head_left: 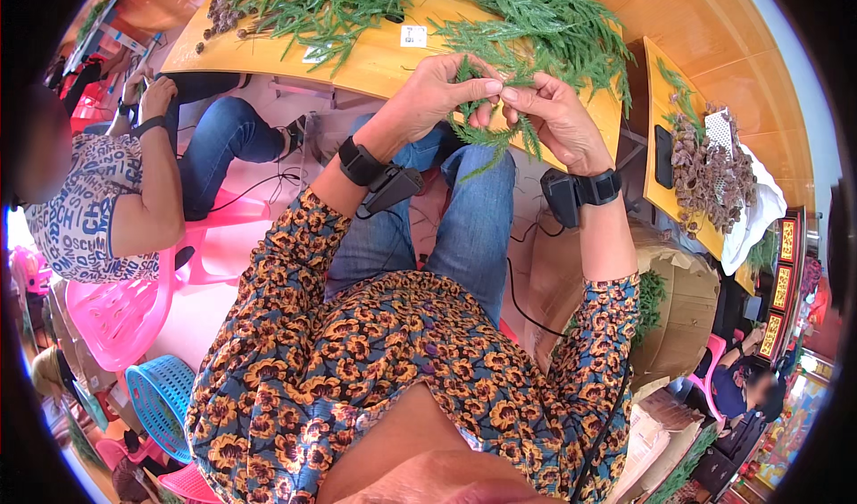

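Note:
Above the near edge of the yellow table (379,65), my left hand (439,98) and my right hand (564,118) are close together. Between them is a green artificial pine sprig (486,136), bent into a loop with its needles hanging below my fingers. My left thumb and fingers pinch one side of it. The right thumb and forefinger close on the other side, their tips nearly meeting the left thumb. The exact spot where the stems meet is hidden by my fingertips. Beyond my hands, more green pine sprays (553,22) lie heaped on the table.
Another heap of sprays (312,0) and small brown cones (223,20) lie at the far left. On a right-hand table are a dark phone (663,157) and clustered brown cones (701,178). A cardboard box (678,312) stands right, a blue basket (161,406) left. A co-worker sits left.

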Available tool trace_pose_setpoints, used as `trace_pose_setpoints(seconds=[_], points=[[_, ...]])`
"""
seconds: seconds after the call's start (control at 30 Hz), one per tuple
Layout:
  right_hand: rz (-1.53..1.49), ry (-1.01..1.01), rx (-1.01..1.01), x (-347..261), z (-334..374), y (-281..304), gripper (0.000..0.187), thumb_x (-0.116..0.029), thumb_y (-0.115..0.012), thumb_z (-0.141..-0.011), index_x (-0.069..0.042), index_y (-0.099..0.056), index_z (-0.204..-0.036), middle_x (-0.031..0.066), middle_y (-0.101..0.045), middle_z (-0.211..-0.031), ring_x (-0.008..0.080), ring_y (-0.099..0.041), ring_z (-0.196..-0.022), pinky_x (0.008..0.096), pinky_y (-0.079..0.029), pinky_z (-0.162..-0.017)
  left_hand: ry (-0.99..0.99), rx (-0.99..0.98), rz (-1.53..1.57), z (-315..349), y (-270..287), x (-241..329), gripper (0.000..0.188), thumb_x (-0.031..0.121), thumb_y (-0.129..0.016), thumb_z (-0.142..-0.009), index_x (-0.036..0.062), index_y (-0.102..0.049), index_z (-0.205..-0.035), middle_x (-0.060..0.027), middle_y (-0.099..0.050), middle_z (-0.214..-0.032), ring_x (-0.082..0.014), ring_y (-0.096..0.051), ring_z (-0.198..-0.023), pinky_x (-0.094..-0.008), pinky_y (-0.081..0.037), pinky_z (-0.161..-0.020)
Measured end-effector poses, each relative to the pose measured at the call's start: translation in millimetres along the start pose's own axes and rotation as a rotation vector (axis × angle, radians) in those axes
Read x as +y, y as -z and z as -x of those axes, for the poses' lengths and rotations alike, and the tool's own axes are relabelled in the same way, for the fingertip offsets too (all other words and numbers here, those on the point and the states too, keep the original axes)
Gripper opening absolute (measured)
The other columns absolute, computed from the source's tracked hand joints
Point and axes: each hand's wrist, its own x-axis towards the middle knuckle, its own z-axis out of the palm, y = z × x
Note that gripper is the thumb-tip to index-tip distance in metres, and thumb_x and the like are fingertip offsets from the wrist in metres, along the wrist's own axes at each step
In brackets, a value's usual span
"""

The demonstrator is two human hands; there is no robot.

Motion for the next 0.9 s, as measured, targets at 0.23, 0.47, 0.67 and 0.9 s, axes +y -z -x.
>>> trace_pose_setpoints(seconds=[0.23, 0.47, 0.67, 0.9], points=[[0.168, -0.019, 0.083, -2, 3, 1, 0.019, -0.01, -0.08, -0.102, -0.004, -0.071, -0.117, 0.0045, -0.076, -0.105, 0.011, -0.067, -0.087, 0.0269, -0.054, -0.082, -0.011, -0.011, 0.123, 2, -7, -1, 0.025, 0.021, -0.077, -0.106, -0.0011, -0.071, -0.115, -0.008, -0.073, -0.085, -0.0152, -0.07, -0.07, -0.0291, -0.054, -0.062], [0.17, 0.086, 0.152, 9, 12, 0, 0.022, -0.01, -0.081, -0.101, -0.005, -0.072, -0.121, 0.0025, -0.075, -0.104, 0.0097, -0.067, -0.086, 0.0261, -0.054, -0.08, 0.034, -0.031, 0.065, -1, -9, 8, 0.025, 0.022, -0.075, -0.107, -0.0016, -0.071, -0.114, -0.0084, -0.074, -0.093, -0.0158, -0.071, -0.071, -0.0296, -0.055, -0.062], [0.201, 0.19, 0.237, 10, 18, -10, 0.022, -0.008, -0.081, -0.101, -0.005, -0.072, -0.122, 0.0005, -0.074, -0.102, 0.0083, -0.066, -0.085, 0.0254, -0.054, -0.079, 0.053, -0.068, 0.023, -4, -9, 8, 0.027, 0.031, -0.075, -0.106, 0.005, -0.072, -0.113, -0.004, -0.074, -0.087, -0.0106, -0.071, -0.073, -0.0237, -0.051, -0.059], [0.826, 0.345, 0.328, 11, 18, -22, 0.017, -0.004, -0.078, -0.102, -0.004, -0.075, -0.119, 0.0027, -0.077, -0.103, 0.0087, -0.068, -0.09, 0.0247, -0.054, -0.079, 0.065, -0.084, -0.006, -10, 0, -2, 0.027, 0.028, -0.075, -0.107, 0.0033, -0.068, -0.116, -0.0042, -0.072, -0.09, -0.0116, -0.069, -0.072, -0.0256, -0.05, -0.059]])
